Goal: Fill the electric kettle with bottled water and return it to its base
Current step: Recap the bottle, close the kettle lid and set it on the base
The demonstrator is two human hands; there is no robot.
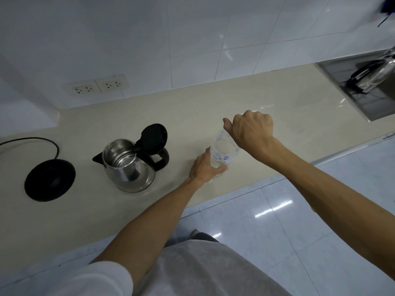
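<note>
A clear plastic water bottle (pixel 223 151) with a blue-and-white label stands on the beige counter (pixel 213 112). My left hand (pixel 203 167) wraps its lower body. My right hand (pixel 252 129) is closed over its top, hiding the cap. To the left stands the steel electric kettle (pixel 128 167), off its base, with its black lid (pixel 154 135) flipped open and its inside visible. The round black kettle base (pixel 50 179) lies further left, its cord (pixel 42 139) curving off the left edge.
Two white wall sockets (pixel 97 85) sit in the tiled wall behind the kettle. A steel sink (pixel 352 90) with a shiny tap is at the far right. The counter's front edge runs diagonally; a glossy tiled floor lies below it.
</note>
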